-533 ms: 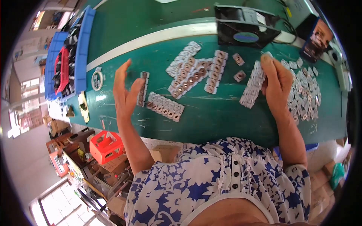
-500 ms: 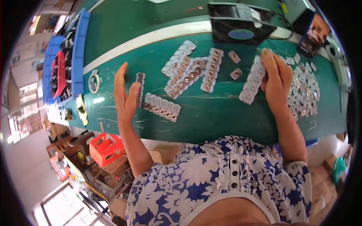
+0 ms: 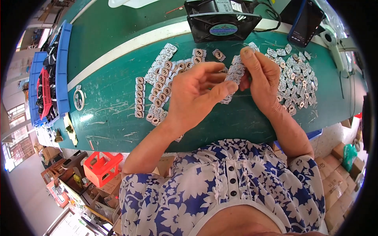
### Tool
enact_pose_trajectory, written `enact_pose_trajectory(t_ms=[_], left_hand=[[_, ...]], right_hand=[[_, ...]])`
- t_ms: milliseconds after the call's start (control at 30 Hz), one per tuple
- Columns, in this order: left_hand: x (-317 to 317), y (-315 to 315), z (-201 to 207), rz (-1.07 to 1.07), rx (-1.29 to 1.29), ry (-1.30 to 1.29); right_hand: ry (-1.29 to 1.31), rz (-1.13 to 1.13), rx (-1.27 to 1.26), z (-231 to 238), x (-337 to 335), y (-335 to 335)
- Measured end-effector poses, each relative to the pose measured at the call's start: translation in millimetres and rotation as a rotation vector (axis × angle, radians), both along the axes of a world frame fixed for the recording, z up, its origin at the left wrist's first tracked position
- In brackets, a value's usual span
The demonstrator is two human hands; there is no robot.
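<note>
A strip of small silvery-grey square pieces [image 3: 236,70] is held up in front of me between both hands. My right hand [image 3: 262,76] pinches its upper end between thumb and fingers. The thumb of my left hand [image 3: 195,94] presses on its lower part, and the other fingers reach behind it. Left of my hands, one straight strip of pieces with round brown centres [image 3: 139,97] lies alone. Several overlapping strips [image 3: 160,80] lie beside it, partly hidden by my left hand. A loose piece [image 3: 218,55] lies beyond the held strip.
At the right spreads a pile of loose pieces [image 3: 297,82]. A black box fan [image 3: 222,29] and a phone [image 3: 306,23] stand at the back. Far left are a blue crate [image 3: 63,70], a red basket [image 3: 45,94] and a tape roll [image 3: 79,100]. A red stool [image 3: 102,169] stands below.
My left hand has moved right from beside the lone strip onto the held strip. My right hand has brought that strip leftward. The whole view has also shifted.
</note>
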State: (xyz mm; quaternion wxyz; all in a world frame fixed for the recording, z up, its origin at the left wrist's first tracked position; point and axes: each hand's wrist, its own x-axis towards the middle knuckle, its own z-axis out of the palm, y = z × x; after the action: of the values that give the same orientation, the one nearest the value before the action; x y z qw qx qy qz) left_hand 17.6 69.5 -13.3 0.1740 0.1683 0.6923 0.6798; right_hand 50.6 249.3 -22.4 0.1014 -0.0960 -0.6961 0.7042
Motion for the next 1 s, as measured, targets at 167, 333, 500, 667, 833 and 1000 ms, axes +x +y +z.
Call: enact_pose_trajectory(t_ms=[167, 333, 500, 667, 833, 1000], left_hand=[[-12, 1, 0, -0.035, 0.114, -0.137], [-17, -13, 1, -0.131, 0.021, -0.030], [-20, -20, 2, -0.181, -0.048, -0.011], [-21, -20, 2, -0.145, -0.026, -0.074], [-22, -27, -4, -0.274, 0.061, -0.162], [-18, -23, -10, -0.175, 0.230, -0.551]], right_hand=[[-0.061, 0.228, 0.092, 7, -9, 27], [-0.235, 0.574, 0.177, 20, -10, 46], [-0.237, 0.790, 0.125, 20, -12, 43], [-0.138, 0.737, 0.230, 18, -12, 36], [-0.039, 0.692, 0.270, 18, -1, 15], [-0.493, 0.564, -0.901, 12, 1, -1]])
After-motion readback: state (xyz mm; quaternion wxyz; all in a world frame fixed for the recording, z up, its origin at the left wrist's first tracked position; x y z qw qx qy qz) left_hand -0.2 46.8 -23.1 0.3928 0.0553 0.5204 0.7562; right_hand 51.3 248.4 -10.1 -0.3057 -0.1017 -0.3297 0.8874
